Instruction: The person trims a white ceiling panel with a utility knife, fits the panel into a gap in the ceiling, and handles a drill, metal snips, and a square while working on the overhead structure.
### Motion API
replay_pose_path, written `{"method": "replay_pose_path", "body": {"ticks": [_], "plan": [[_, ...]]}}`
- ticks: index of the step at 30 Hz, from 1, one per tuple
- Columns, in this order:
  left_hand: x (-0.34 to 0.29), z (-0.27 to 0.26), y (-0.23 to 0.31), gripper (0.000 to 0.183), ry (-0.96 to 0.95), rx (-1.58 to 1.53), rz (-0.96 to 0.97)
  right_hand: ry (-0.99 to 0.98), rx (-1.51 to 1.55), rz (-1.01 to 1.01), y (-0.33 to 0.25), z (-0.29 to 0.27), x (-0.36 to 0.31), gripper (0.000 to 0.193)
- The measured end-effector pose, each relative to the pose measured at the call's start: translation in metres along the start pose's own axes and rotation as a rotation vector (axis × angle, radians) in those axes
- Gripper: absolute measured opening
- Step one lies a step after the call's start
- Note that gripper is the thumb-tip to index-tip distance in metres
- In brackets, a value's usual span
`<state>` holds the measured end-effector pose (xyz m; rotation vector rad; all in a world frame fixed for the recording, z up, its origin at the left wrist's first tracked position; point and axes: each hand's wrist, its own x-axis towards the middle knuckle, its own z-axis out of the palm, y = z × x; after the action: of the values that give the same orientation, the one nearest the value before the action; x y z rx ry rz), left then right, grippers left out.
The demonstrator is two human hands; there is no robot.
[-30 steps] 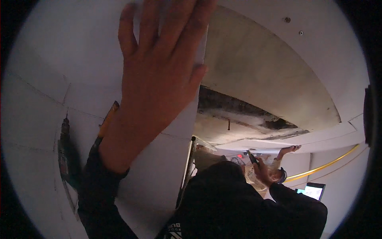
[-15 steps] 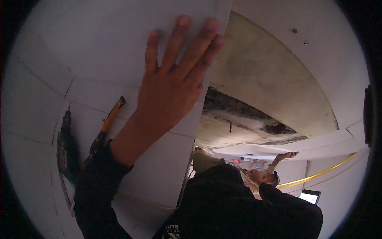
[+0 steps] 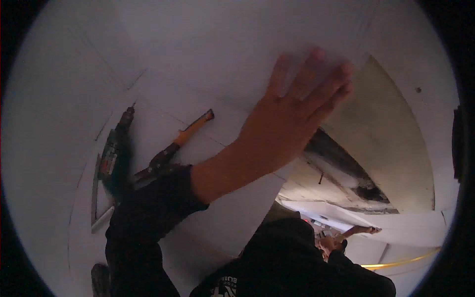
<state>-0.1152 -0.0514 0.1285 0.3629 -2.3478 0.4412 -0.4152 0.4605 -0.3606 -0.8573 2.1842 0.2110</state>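
Lying open, the left hand (image 3: 279, 123) seems to touch the white board (image 3: 230, 213), maybe to keep it steady. The board's edge slants from low left to high right, near a dark gap (image 3: 346, 168). On the left, a drill (image 3: 116, 158) points up and an orange-handled tool (image 3: 190, 131) leans right, likely left close by. Farther off, the right hand (image 3: 326, 242) is too dim to tell its grip.

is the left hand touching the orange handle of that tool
Apart: the head view plainly shows pale board between the left hand and the orange handle.
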Motion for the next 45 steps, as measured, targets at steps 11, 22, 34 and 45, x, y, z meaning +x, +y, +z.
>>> {"method": "replay_pose_path", "body": {"ticks": [11, 22, 34, 45], "plan": [[-0.007, -0.017, -0.001, 0.065, -0.015, 0.052, 0.087, -0.178, 0.098, 0.023, -0.043, -0.046, 0.007, 0.044], [-0.024, -0.037, -0.008, 0.045, -0.085, -0.143, 0.107, -0.433, 0.434, -0.060, -0.122, -0.152, -0.023, 0.039], [-0.100, -0.040, -0.135, 0.051, 0.143, -0.411, -0.740, -0.899, 0.639, -0.503, -0.254, -0.284, -0.094, 0.035], [-0.115, 0.055, -0.297, 0.060, 0.552, -0.849, -1.512, -0.295, 0.612, -1.340, -0.397, -0.347, -0.179, 0.026]]}}
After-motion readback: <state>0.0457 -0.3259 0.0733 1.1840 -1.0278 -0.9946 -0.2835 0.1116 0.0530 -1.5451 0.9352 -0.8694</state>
